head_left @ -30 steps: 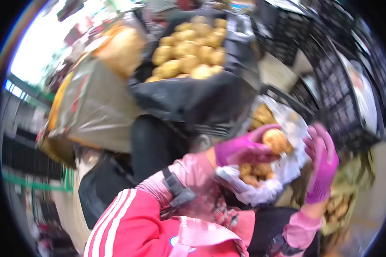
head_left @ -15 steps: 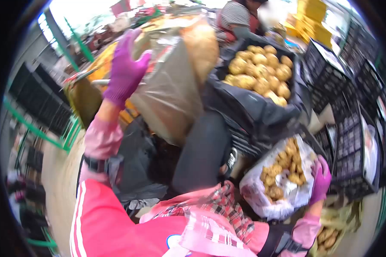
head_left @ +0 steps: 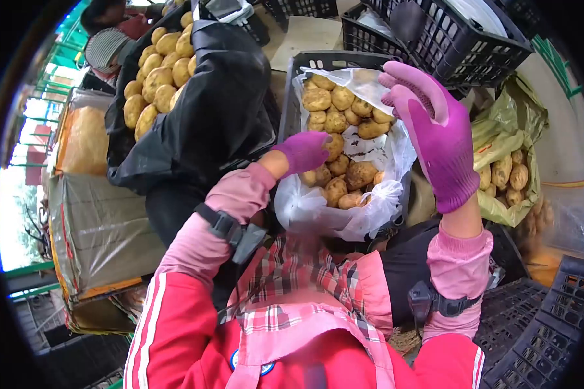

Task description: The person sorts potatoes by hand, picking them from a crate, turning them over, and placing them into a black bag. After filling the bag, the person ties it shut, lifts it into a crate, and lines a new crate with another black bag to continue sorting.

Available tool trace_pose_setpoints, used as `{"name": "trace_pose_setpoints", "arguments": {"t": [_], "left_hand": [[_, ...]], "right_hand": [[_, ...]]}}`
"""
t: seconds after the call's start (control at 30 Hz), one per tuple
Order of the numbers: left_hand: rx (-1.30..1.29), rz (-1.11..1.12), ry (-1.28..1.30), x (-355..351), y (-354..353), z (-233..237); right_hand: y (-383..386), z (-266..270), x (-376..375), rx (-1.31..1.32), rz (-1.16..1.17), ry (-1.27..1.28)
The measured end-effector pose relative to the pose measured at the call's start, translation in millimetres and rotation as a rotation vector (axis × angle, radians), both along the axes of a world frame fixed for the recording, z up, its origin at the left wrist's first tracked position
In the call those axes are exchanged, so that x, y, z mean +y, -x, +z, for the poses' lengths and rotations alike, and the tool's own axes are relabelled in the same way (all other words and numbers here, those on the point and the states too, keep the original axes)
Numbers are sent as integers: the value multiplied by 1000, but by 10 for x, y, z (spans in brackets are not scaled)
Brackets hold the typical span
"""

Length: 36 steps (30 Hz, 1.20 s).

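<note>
While the white bag (head_left: pixel 315 214) holds potatoes (head_left: pixel 342 97) — left hand (head_left: pixel 303 153) at them, grip unclear | right hand (head_left: pixel 437 126) unclasped | black liner (head_left: pixel 224 91) — more potatoes (head_left: pixel 158 82)

Left grip (head_left: pixel 305 153) by potatoes (head_left: pixel 360 175), white bag (head_left: pixel 311 217)

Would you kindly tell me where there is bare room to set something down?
The floor right of the greenish sack shows bare; a pale panel behind the plastic-lined crate looks free. That crate is crowded with potatoes, the left hand over its left side.
</note>
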<state>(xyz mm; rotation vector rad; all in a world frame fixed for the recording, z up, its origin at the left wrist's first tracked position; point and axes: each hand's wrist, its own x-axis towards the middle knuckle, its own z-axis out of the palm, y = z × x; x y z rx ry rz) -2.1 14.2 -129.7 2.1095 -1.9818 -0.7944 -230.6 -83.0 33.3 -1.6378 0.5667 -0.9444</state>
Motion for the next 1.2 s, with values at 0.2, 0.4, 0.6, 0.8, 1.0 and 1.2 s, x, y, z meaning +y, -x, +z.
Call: {"name": "trace_pose_setpoints", "arguments": {"t": [0.2, 0.4, 0.6, 0.8, 1.0, 1.2], "left_hand": [[-193, 300, -269, -743, -24, -1598], [-720, 488, -279, -901, 280, -2414], [-339, 496, -426, -957, 153, -1656], [1304, 512, -154, -591, 201, 100], [2276, 251, -94, 285, 373, 1060], [1384, 636, 518, 866, 566, 741]], "right_hand": [[222, 26, -43, 76, 19, -34], [318, -81, -239, 56, 7, -132], [292, -85, -320, 102, 17, -113], [334, -61, -245, 46, -5, -135], [60, -196, 39, 183, -222, 662], [-513, -75, 1159, 171, 116, 1111]]}}
